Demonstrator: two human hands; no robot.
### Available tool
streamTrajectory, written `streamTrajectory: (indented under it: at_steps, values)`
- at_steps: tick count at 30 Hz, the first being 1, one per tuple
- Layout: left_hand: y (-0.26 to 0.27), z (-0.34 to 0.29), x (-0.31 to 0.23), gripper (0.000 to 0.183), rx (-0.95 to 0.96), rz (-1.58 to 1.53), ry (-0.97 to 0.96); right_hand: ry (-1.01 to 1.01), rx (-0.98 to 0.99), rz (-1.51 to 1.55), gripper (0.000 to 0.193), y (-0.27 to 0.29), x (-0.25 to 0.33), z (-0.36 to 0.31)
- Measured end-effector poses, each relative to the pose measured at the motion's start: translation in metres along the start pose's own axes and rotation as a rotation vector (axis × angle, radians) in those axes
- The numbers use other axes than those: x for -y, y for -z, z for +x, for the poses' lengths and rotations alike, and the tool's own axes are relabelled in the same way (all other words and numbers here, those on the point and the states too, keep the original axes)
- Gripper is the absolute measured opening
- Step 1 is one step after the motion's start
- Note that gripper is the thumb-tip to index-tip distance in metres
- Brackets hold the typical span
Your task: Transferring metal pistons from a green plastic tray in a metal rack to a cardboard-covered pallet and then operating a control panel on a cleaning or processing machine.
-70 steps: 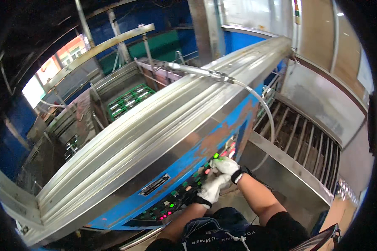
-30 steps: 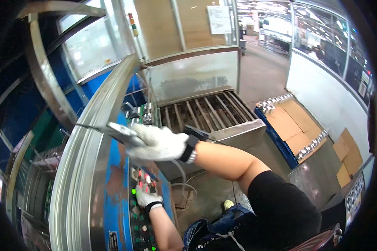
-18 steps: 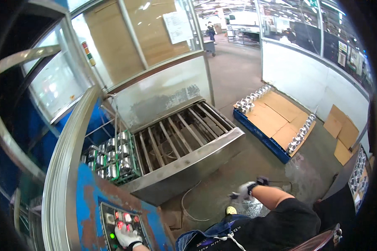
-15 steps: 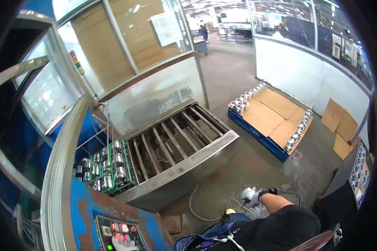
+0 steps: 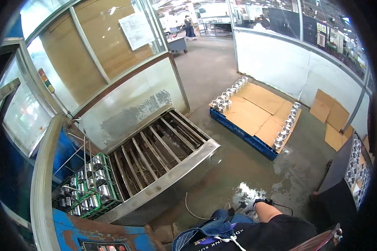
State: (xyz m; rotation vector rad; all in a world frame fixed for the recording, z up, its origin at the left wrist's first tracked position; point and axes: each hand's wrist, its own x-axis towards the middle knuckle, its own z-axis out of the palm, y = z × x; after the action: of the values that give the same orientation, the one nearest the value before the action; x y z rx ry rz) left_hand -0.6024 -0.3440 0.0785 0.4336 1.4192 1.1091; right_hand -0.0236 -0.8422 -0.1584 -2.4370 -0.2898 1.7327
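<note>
My right hand [image 5: 249,206], in a pale glove with a dark cuff, is low in front of my body above the wet floor. Its fingers look closed around a small dark object [image 5: 241,205], too small to name. A thin dark cable or hose [image 5: 285,207] shows just right of the wrist. A pale hose [image 5: 187,206] curves over the floor to the left of this hand. My left hand is out of view. The control panel [image 5: 102,246] with lit buttons is cut off by the bottom edge, on a worn blue housing [image 5: 77,230].
A roller conveyor frame [image 5: 171,165] stands left of centre. Beside it, a green wire basket [image 5: 113,196] holds shiny metal cylinders. A blue pallet [image 5: 243,133] carries cardboard and rows of metal parts; more parts [image 5: 355,161] stand at right. A person [image 5: 190,28] is far off.
My view has turned, so the scene sits further left, and the panel has sunk toward the bottom edge. My left hand, on the panel's buttons before, has gone out of view.
</note>
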Motion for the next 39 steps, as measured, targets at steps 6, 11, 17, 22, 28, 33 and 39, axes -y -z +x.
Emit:
streamTrajectory:
  at_steps: [6,11,17,22,28,33,39]
  values:
    - [0.009,0.009,0.003,0.016,-0.161,-0.112,-0.062,0.018,0.040,0.356,0.036,0.029,0.043,-0.040]
    - [0.054,0.071,0.014,0.017,1.048,0.269,-0.933,0.004,-0.034,0.386,0.042,0.027,0.046,-0.076]
    - [0.051,0.068,0.011,0.016,0.400,0.034,-0.546,0.018,-0.131,0.009,0.072,0.014,0.021,-0.058]
    - [0.042,0.039,0.002,0.014,-0.020,-0.078,-0.044,-0.072,-0.007,0.220,0.072,-0.013,-0.030,0.002]
    - [0.045,0.035,0.001,0.013,-0.262,-0.130,-0.142,-0.080,0.076,0.196,0.074,0.009,0.020,-0.052]
    - [0.038,0.033,-0.003,0.019,-0.137,-0.054,-0.067,-0.004,-0.090,0.037,0.073,-0.004,0.004,-0.017]
    - [0.059,0.044,0.007,0.023,0.915,0.179,-0.979,0.029,-0.135,-0.015,0.069,-0.008,-0.001,-0.006]
